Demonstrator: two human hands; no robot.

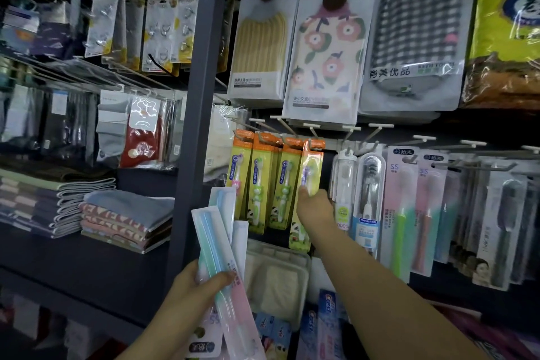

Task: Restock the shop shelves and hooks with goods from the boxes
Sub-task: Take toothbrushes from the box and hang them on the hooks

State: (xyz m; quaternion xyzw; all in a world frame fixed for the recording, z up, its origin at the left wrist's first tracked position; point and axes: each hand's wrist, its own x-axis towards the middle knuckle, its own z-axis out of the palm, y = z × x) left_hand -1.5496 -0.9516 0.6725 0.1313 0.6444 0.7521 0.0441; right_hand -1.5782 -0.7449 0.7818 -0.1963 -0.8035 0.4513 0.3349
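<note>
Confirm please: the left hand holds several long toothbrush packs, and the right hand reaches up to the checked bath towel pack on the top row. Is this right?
Not quite. The left hand does hold several long toothbrush packs, but the right hand reaches to the orange and yellow children's toothbrush pack on the hook row below, not the checked bath towel pack. The head view shows this.

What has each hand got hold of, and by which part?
The left hand grips a fan of packaged toothbrushes near their lower halves. The right hand pinches the orange-and-yellow child's toothbrush pack at about its middle, up by its hook.
</note>
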